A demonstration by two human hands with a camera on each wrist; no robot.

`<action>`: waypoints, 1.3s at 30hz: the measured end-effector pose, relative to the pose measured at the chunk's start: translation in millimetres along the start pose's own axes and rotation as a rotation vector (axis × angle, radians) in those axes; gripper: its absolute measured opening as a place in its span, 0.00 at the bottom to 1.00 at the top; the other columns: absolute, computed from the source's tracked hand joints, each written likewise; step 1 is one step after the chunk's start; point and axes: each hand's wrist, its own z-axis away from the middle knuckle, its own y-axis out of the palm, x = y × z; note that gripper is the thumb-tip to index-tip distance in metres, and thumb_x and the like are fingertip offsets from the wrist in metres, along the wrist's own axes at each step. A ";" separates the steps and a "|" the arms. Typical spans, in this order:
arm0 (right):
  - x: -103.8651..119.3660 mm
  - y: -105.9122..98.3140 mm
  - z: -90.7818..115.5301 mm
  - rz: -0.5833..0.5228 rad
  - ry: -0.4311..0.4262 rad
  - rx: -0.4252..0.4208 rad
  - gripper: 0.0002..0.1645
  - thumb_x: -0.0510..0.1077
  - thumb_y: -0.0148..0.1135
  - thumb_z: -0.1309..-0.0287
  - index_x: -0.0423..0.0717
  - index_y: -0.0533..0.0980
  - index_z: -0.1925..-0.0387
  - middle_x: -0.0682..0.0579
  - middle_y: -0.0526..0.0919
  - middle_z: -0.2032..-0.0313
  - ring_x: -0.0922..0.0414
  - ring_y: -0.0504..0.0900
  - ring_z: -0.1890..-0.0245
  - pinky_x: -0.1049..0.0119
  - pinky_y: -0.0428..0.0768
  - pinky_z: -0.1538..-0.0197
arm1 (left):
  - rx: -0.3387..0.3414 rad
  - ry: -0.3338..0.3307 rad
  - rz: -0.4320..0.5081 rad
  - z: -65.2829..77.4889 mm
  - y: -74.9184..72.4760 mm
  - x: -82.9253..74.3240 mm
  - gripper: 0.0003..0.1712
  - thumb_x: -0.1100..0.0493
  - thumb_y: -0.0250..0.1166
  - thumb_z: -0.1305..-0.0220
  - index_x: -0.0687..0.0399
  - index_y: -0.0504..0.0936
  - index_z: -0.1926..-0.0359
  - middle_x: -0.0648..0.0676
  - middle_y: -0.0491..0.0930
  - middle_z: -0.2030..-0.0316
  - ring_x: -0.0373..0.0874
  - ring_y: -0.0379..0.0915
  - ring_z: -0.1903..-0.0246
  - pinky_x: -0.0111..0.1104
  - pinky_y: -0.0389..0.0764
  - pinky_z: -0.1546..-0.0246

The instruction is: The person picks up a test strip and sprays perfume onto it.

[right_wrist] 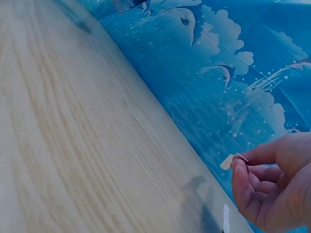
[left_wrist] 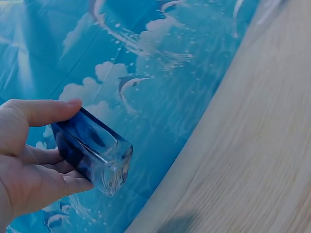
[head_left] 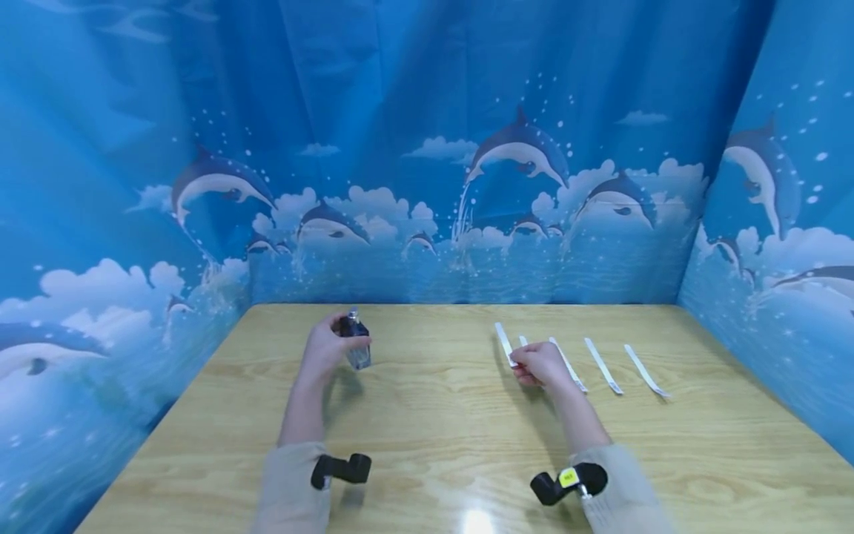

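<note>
A glass perfume bottle [head_left: 359,354], dark blue on top and clear at its base, is gripped between the thumb and fingers of my left hand [head_left: 325,348]. It is held above the table at the left, and the left wrist view shows the bottle's [left_wrist: 99,150] clear base pointing away from the palm. My right hand [head_left: 542,363] pinches one end of a white paper test strip [head_left: 503,343]. In the right wrist view only a short bit of that strip [right_wrist: 227,161] shows past the fingertips. Another strip [head_left: 523,341] lies partly hidden behind the right hand.
More white strips lie in a row right of that hand: one [head_left: 574,374] close by, then another [head_left: 603,366], and the outermost [head_left: 646,371]. The wooden table [head_left: 427,415] ends at a blue dolphin-print curtain [head_left: 400,148] behind and at both sides.
</note>
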 end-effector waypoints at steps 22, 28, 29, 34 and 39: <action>-10.6 11.2 8.5 -0.083 0.027 -0.089 0.16 0.31 0.57 0.45 0.21 0.71 0.57 0.51 0.77 0.83 0.65 0.75 0.86 0.74 0.76 0.81 | -0.024 -0.016 -0.046 5.3 -10.5 19.7 0.45 0.66 0.70 0.50 0.66 0.57 0.33 0.68 0.60 0.37 0.61 0.55 0.37 0.47 0.56 0.37; -20.8 11.7 12.0 -0.026 0.033 -0.075 0.16 0.32 0.58 0.45 0.21 0.72 0.57 0.49 0.78 0.82 0.63 0.76 0.85 0.72 0.78 0.80 | 0.005 -0.010 -0.114 4.1 -8.3 28.5 0.46 0.63 0.71 0.52 0.70 0.59 0.35 0.70 0.63 0.40 0.63 0.60 0.40 0.48 0.59 0.39; -21.6 11.9 12.7 -0.024 0.031 -0.073 0.16 0.31 0.57 0.45 0.21 0.72 0.57 0.49 0.78 0.82 0.63 0.76 0.85 0.72 0.78 0.79 | 0.009 -0.013 -0.119 3.5 -8.2 29.7 0.46 0.63 0.72 0.52 0.69 0.58 0.34 0.70 0.63 0.40 0.63 0.59 0.40 0.49 0.60 0.39; -23.9 12.5 13.0 -0.056 0.032 -0.054 0.14 0.30 0.56 0.45 0.21 0.72 0.58 0.50 0.78 0.83 0.64 0.76 0.85 0.72 0.78 0.80 | 0.026 -0.023 -0.139 0.4 -9.0 32.2 0.46 0.61 0.72 0.51 0.66 0.58 0.33 0.68 0.63 0.39 0.62 0.58 0.39 0.50 0.60 0.40; -21.9 14.4 12.0 -0.080 0.045 -0.030 0.15 0.30 0.56 0.46 0.21 0.71 0.58 0.50 0.78 0.83 0.63 0.77 0.84 0.71 0.79 0.78 | 0.038 -0.012 -0.150 -1.4 -9.3 33.1 0.45 0.62 0.71 0.50 0.64 0.59 0.33 0.67 0.63 0.39 0.61 0.59 0.39 0.50 0.61 0.40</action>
